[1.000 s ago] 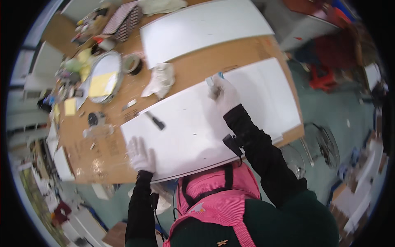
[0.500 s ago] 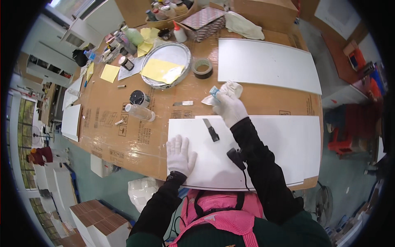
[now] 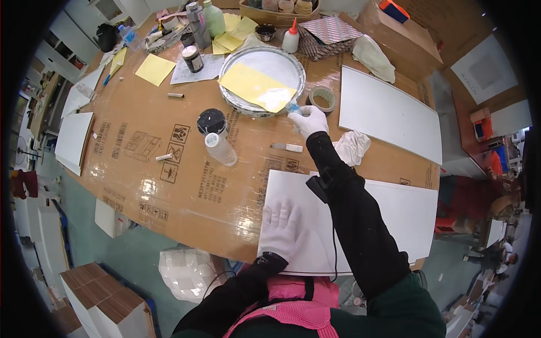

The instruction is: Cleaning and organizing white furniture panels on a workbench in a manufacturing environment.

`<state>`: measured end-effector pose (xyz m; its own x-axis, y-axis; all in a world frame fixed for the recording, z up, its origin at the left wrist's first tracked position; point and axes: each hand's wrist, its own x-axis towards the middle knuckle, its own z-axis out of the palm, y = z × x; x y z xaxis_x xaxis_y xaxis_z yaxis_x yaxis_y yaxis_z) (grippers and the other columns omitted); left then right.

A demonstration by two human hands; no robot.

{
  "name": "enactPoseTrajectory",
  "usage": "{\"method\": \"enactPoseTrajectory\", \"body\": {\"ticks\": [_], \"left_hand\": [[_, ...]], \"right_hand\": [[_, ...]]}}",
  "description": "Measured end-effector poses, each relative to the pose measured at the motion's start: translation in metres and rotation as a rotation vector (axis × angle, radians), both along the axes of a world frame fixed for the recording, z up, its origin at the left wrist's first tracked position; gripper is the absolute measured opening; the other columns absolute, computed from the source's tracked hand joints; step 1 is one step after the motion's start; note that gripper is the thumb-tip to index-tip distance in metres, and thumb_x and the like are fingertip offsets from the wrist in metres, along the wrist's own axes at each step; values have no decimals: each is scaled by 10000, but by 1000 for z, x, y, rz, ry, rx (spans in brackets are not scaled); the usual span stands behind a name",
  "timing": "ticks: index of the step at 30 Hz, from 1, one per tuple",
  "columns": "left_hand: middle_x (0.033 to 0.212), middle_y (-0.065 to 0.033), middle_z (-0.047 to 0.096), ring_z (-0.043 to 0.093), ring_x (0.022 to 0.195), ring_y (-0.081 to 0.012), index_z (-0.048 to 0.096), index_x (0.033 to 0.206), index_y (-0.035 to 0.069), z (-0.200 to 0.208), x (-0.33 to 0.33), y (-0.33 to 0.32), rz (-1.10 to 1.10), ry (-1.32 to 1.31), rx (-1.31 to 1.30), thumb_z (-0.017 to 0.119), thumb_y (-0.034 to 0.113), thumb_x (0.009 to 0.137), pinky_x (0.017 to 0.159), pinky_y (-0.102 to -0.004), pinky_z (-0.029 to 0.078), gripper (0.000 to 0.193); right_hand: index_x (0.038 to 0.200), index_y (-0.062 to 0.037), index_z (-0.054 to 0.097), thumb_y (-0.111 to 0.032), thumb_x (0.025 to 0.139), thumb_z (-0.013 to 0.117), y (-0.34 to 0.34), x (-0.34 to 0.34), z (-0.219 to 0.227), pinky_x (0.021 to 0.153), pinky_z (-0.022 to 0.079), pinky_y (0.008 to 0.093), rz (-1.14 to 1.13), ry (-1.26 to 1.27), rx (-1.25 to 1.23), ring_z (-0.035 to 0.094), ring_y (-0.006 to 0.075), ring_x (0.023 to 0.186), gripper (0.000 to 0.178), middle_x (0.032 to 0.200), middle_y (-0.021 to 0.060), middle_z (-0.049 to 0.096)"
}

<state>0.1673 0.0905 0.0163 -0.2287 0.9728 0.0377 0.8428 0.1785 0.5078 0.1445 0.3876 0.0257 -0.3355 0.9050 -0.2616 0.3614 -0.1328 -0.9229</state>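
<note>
Head view: the right hand (image 3: pixel 311 121), in a pale glove, pinches a small blue-and-white piece (image 3: pixel 293 106) between thumb and fingers at upper centre. This piece sits at the lower right edge of a round, white-smeared lid (image 3: pixel 276 62), just beside a patch of white paste (image 3: pixel 275 100) on the yellow sheet (image 3: pixel 245 81) lying there; whether it touches the paste cannot be told. The left hand (image 3: pixel 280 228), also gloved, holds nothing; its fingers are spread and its palm lies flat on the left end of a white panel (image 3: pixel 315 219) at lower centre.

The right arm reaches up and leftward across that panel, with a black device (image 3: pixel 317 187) and cable at the forearm. The left arm comes in low from the bottom edge.

Cardboard (image 3: pixel 129 186) covers the table. Near the right hand lie a tape roll (image 3: pixel 321 100), a crumpled white cloth (image 3: pixel 352 147) and a flat scraper (image 3: pixel 286 147). A clear bottle (image 3: pixel 221 149) stands at centre left, and a second panel (image 3: pixel 389 115) lies at upper right. Greenish floor (image 3: pixel 141 248) and stacked boards (image 3: pixel 96 287) show at lower left.
</note>
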Motion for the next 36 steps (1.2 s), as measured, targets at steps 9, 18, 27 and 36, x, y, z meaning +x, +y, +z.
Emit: {"method": "enactPoseTrajectory", "body": {"ticks": [9, 18, 27, 36], "left_hand": [[1470, -189, 366, 295, 1386, -369, 522, 1299, 44, -13, -5, -4, -140, -116, 33, 548, 333, 869, 1155, -548, 143, 518], [1427, -145, 412, 214, 1420, -370, 479, 1341, 62, -14, -1, -3, -157, 75, -13, 554, 374, 820, 1171, -536, 86, 612], [1346, -159, 523, 406, 1313, -340, 606, 1205, 60, -19, -42, 11, 23, -282, 270, 634, 263, 820, 1138, -508, 209, 435], [1189, -173, 621, 548, 1161, -319, 581, 1187, 62, 30, -51, 122, -298, 283, -124, 593, 428, 818, 1053, -456, 337, 519]], "right_hand": [[986, -22, 698, -455, 691, 686, 15, -66, -17, 845, 508, 388, -70, -618, 383, 667, 315, 925, 524, 974, 224, 682], [1060, -26, 627, -374, 754, 709, -96, -18, 14, 892, 463, 401, -33, -245, 487, 583, 354, 999, 471, 1052, 217, 578], [1065, -80, 614, -458, 714, 756, -194, 190, 15, 859, 472, 417, -260, -950, 393, 567, 318, 997, 535, 1044, 149, 574], [947, -64, 584, -343, 789, 691, -161, 165, -26, 777, 476, 441, -203, -1048, 402, 585, 306, 929, 339, 956, 148, 590]]}}
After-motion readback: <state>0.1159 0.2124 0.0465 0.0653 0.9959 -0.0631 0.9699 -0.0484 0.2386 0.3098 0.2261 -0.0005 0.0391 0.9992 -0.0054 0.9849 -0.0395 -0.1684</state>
